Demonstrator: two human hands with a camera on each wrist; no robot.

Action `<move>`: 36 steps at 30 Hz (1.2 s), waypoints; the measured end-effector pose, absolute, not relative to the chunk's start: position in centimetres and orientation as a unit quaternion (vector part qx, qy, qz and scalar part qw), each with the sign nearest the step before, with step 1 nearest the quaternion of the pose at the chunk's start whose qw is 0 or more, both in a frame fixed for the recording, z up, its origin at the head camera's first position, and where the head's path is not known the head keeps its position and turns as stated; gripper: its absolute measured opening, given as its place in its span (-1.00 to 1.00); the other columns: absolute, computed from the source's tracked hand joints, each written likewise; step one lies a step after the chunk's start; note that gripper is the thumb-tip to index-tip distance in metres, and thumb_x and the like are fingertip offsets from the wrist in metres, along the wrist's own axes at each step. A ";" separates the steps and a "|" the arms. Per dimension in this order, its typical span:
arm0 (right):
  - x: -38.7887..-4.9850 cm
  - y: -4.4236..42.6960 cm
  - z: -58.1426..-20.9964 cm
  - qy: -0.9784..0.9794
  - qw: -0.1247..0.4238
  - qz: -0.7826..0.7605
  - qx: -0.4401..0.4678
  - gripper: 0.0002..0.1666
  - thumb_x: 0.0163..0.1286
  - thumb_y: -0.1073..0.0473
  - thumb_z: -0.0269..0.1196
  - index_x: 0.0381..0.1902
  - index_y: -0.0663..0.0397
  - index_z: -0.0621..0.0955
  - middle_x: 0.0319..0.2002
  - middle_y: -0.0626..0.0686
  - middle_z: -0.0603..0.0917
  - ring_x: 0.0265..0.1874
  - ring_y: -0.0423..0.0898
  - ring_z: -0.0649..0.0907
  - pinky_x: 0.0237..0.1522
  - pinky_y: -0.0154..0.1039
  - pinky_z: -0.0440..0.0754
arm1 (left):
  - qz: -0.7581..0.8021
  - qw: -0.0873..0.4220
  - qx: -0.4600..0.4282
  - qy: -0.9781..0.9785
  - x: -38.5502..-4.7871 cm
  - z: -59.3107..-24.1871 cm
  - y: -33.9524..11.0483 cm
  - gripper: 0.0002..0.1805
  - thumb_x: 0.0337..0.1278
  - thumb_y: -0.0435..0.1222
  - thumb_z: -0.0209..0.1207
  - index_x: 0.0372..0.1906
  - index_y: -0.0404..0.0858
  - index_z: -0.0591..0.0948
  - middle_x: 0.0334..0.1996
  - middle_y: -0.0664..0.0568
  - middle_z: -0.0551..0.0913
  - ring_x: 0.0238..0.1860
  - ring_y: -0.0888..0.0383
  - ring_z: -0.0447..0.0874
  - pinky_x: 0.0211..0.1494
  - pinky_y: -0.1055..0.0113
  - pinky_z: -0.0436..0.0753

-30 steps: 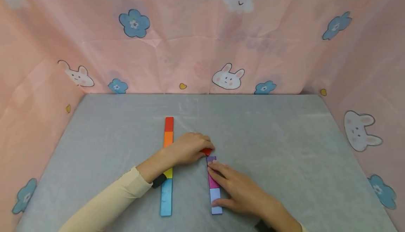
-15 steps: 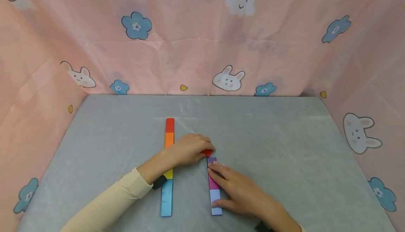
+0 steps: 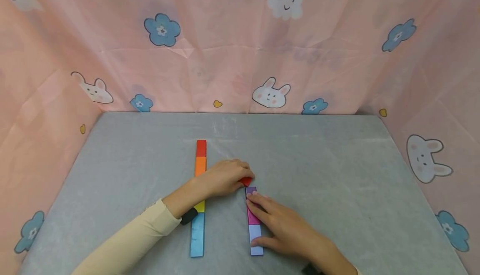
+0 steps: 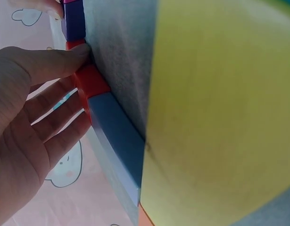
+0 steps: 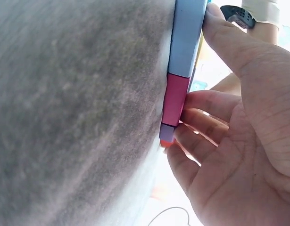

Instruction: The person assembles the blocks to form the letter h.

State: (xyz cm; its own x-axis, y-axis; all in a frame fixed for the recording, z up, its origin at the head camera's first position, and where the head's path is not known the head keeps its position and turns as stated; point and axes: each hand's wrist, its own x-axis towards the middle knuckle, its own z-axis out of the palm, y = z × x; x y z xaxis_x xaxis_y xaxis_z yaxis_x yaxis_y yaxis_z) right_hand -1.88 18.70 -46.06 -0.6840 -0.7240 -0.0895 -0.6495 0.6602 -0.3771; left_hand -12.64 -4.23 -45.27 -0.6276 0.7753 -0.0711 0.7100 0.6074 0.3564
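My left hand (image 3: pixel 226 177) pinches a red block (image 3: pixel 245 181) between thumb and fingers, at the far end of a right-hand row of blocks. That row runs toward me through a purple block (image 3: pixel 249 190), a magenta block (image 3: pixel 253 218) and a lilac block (image 3: pixel 255 230). Across it lies my right hand (image 3: pixel 283 227), its extended fingers touching the purple and magenta blocks and its thumb on the lilac one. In the left wrist view, a long blue block (image 4: pixel 116 146) adjoins a red block (image 4: pixel 92 80) beside the left fingers; the hand hides this in the head view.
A second row stands to the left: a red block (image 3: pixel 201 148), an orange block (image 3: pixel 200 166), a yellow block (image 3: pixel 200 206) and a light blue block (image 3: pixel 197 235). My left forearm crosses over its middle. Pink patterned cloth (image 3: pixel 232 62) bounds the grey table (image 3: pixel 337 175) at back and sides.
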 end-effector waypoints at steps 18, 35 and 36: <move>-2.1 18.2 -46.2 0.897 0.118 -0.176 -0.387 0.03 0.43 -0.41 0.29 0.61 0.09 0.36 0.64 0.09 0.33 0.58 0.04 0.44 0.46 0.04 0.61 | 0.160 0.098 0.413 0.891 -12.3 -45.5 -5.3 -0.71 0.32 -0.33 0.40 0.11 -0.14 0.77 -0.11 0.06 0.74 -0.06 0.12 0.68 0.14 0.23 0.78; -2.0 18.6 -46.0 0.903 0.114 -0.166 -0.378 0.06 0.39 -0.39 0.35 0.60 0.12 0.37 0.63 0.09 0.35 0.59 0.07 0.41 0.51 0.12 0.54 | 0.160 0.105 0.410 0.891 -12.1 -45.7 -5.1 -0.61 0.38 -0.26 0.36 0.26 -0.12 0.70 0.14 0.06 0.76 0.18 0.09 0.71 0.34 0.17 0.74; -1.9 18.6 -46.0 0.904 0.115 -0.167 -0.376 0.06 0.39 -0.39 0.35 0.60 0.12 0.37 0.64 0.09 0.34 0.59 0.07 0.41 0.52 0.12 0.53 | 0.161 0.106 0.409 0.892 -12.0 -45.7 -5.2 -0.60 0.39 -0.25 0.36 0.27 -0.11 0.69 0.16 0.07 0.75 0.20 0.09 0.71 0.36 0.17 0.73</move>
State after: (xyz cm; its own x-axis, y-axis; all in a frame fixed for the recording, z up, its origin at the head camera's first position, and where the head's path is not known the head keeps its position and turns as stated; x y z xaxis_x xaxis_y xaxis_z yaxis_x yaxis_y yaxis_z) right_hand -1.93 18.63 -46.00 -0.6905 -0.7185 -0.0834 -0.6415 0.6615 -0.3884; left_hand -12.02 -5.16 -45.73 -0.6424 0.7643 -0.0560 0.6962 0.6125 0.3744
